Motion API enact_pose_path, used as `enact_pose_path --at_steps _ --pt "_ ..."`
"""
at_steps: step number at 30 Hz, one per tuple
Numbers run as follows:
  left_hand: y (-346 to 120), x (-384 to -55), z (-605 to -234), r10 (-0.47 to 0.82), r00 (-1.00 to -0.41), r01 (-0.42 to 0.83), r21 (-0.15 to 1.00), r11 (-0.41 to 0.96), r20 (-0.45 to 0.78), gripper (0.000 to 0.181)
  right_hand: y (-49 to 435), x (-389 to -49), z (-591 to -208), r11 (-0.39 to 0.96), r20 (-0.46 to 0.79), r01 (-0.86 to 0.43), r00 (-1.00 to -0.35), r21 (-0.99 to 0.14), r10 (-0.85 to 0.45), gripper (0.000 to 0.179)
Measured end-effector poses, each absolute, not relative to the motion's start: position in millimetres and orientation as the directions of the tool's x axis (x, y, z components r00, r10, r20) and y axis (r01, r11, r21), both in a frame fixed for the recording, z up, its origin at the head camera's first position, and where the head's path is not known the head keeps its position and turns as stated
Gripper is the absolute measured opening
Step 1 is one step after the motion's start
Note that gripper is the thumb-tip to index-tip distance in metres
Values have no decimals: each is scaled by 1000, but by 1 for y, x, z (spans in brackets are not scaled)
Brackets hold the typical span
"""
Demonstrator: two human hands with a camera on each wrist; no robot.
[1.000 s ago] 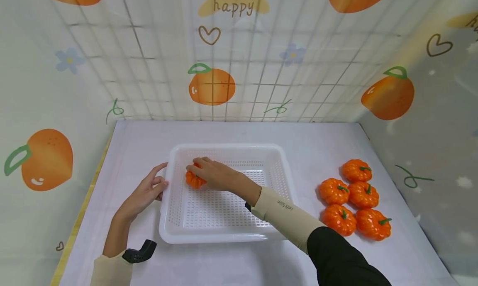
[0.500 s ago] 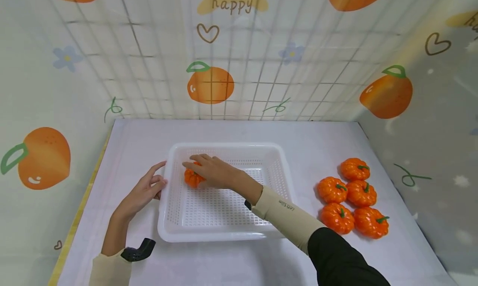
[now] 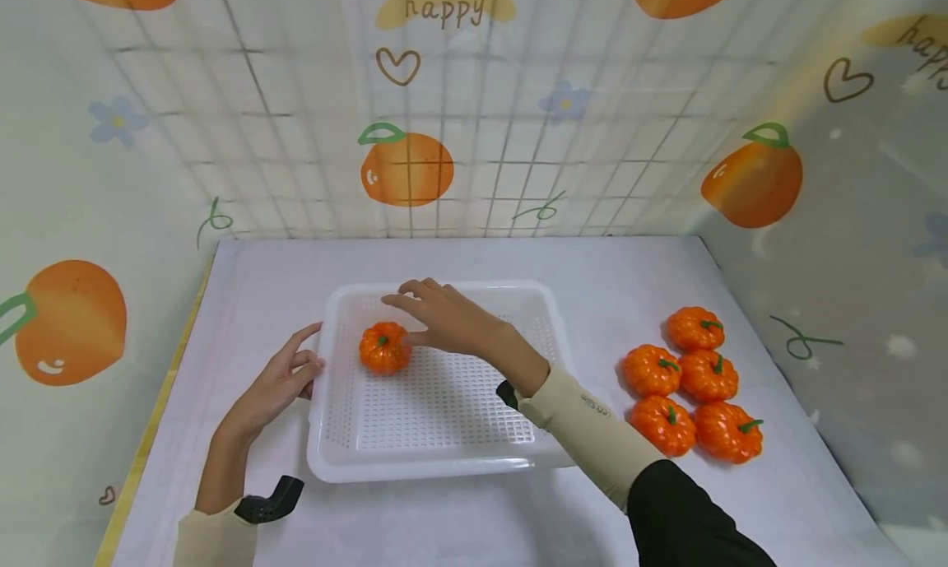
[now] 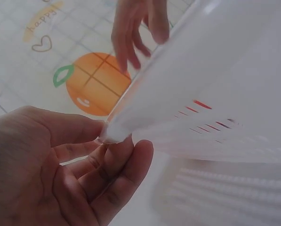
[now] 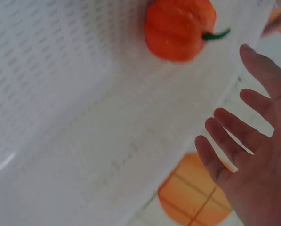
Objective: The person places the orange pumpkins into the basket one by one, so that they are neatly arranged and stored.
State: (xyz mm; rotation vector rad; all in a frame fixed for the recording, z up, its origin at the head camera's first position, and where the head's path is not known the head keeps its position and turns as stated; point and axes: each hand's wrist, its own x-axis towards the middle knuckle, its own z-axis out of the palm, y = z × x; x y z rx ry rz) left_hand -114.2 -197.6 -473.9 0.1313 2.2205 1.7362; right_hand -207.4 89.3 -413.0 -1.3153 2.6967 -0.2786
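Inside the white perforated plastic basket (image 3: 437, 466), near its left wall, sits one small orange pumpkin (image 3: 383, 349) with a green stem. My right hand (image 3: 455, 320) hovers over the basket just right of the pumpkin, fingers spread and apart from it; the right wrist view shows the same hand (image 5: 253, 136) holding nothing. At the basket's left rim, my left hand (image 3: 277, 386) pinches the edge between thumb and fingers, as the left wrist view shows with that hand (image 4: 84, 165) close up. Slits in the basket wall let some orange show through.
Several more orange pumpkins (image 3: 717, 375) lie grouped on the white table (image 3: 474, 522), right of the basket. A curtain (image 3: 311, 172) printed with oranges hangs behind a wire grid at the back and sides.
My right hand has let go of the pumpkin and lifted up and to the right, leaving it in the basket. The left hand keeps its place on the rim.
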Motion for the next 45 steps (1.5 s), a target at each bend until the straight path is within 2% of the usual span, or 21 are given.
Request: enact_pose_path --at_steps 7,13,17,21,24,32,38,42,45 --pt "-198 -115 -477 265 -946 -114 958 264 -185 62 149 -213 -389 700 78 -680 -727 -218 -682 51" --pt "-197 -114 -474 270 -946 -106 959 261 -178 63 229 -219 -388 828 107 -519 -855 -213 -508 50" --pt "-197 -113 -472 274 -946 -103 961 255 -174 64 285 -219 -392 890 141 -409 -911 -204 -387 51" --pt "-198 -112 -471 274 -946 -104 961 255 -175 64 332 -216 -392 930 138 -296 -953 -219 -271 50" --pt "-198 -112 -471 272 -946 -106 961 256 -177 64 362 -213 -392 953 88 -188 -981 -238 -171 52" --pt "-197 -112 -473 270 -945 -114 961 251 -183 64 425 -213 -401 954 -88 36 -996 -298 10 65" --pt "-197 -112 -473 267 -946 -115 961 252 -184 65 445 -211 -414 947 -143 128 -986 -293 89 69" --pt "-197 -112 -473 266 -946 -114 959 258 -184 64 456 -206 -422 938 -216 191 -968 -290 130 74" --pt "-197 -112 -473 264 -946 -116 959 260 -186 64 463 -202 -428 913 -329 289 -925 -289 189 90"
